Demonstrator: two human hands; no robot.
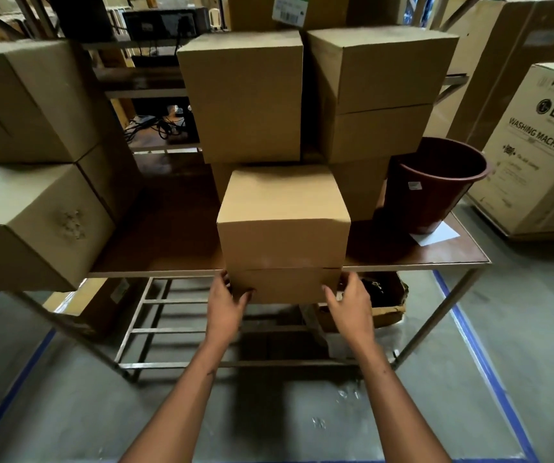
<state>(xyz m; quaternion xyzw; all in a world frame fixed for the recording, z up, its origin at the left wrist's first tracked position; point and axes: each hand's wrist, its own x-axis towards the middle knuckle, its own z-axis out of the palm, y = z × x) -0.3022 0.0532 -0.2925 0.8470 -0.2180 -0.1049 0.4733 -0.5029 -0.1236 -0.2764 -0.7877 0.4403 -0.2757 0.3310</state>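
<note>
Observed: a stack of two plain cartons sits at the front edge of the brown table (168, 248), dead centre of view. The lower carton (284, 285) overhangs the edge toward the person. The upper carton (284, 215) rests squarely on it.

Hands: the left hand (227, 302) grips the lower carton's left bottom corner and the right hand (349, 302) grips its right. On both, the thumb lies on the front face and the fingers wrap round the side.

Surroundings: taller carton stacks (245, 101) stand at 12 o'clock, just behind the pair. A maroon bucket (436, 185) is at 2 o'clock and an LG washing machine box (542, 145) at 3 o'clock. More cartons (35, 222) lie at 9 o'clock.

Assessment: the step in hand is moving the pair as one load across the table edge. Whether on or off cannot be told. The next move calls for even pressure from both sides and a level base, or the loose upper carton may slide.
</note>
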